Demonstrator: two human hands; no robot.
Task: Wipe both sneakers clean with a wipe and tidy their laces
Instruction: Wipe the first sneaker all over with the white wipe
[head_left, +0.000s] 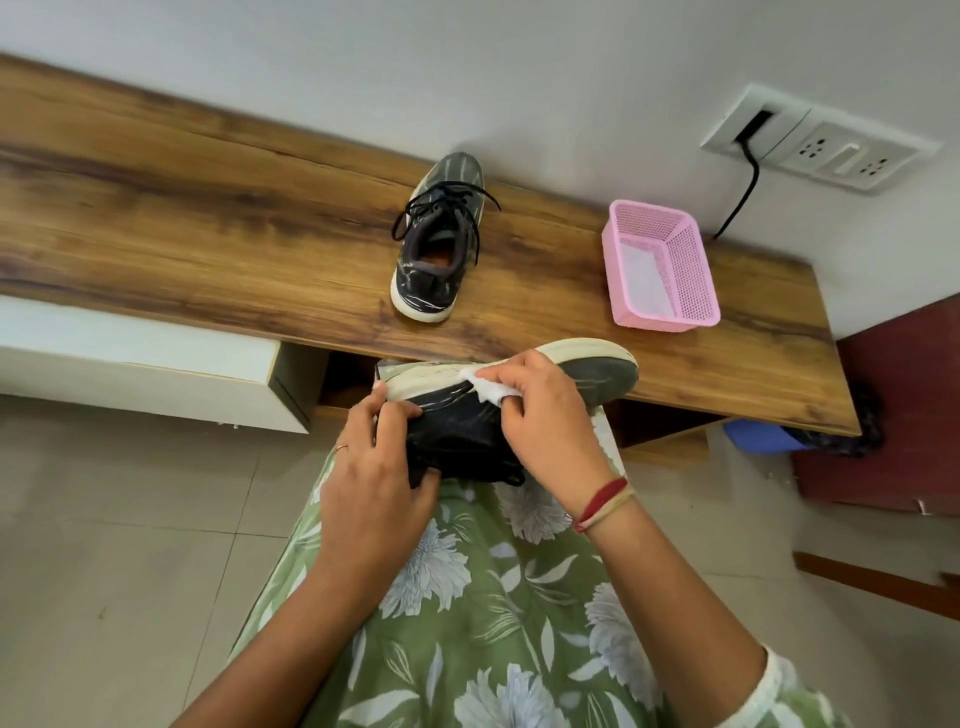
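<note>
Floral green fabric (467, 649) on the person's lap fills the foreground. Just above it both hands work on the held sneaker (457, 428), which is turned on its side at the front edge of the table (208, 223), sole toward the wall and toe toward the table's right end. At the heel, the left hand (374, 478) grips the collar with fingers curled round the dark upper, while the right hand (545, 421) pinches a folded white wipe (488, 391) against the side panel, just under the pale midsole. The step looks like wiping that side. Doing it well probably means bracing the heel firmly, drawing the wipe in long strokes along the seam where upper meets midsole, and refolding to a fresh face once it greys. Near the middle of the table the second sneaker (439, 270) stands upright, toe toward the wall, its black laces (441, 205) loose and sprawled, not yet tidied by my judgement. Toward the table's right end sits a pink basket (691, 270) of perforated plastic, holding what appears to be a white sheet (636, 275) flat on its floor, possibly spare wipes.
</note>
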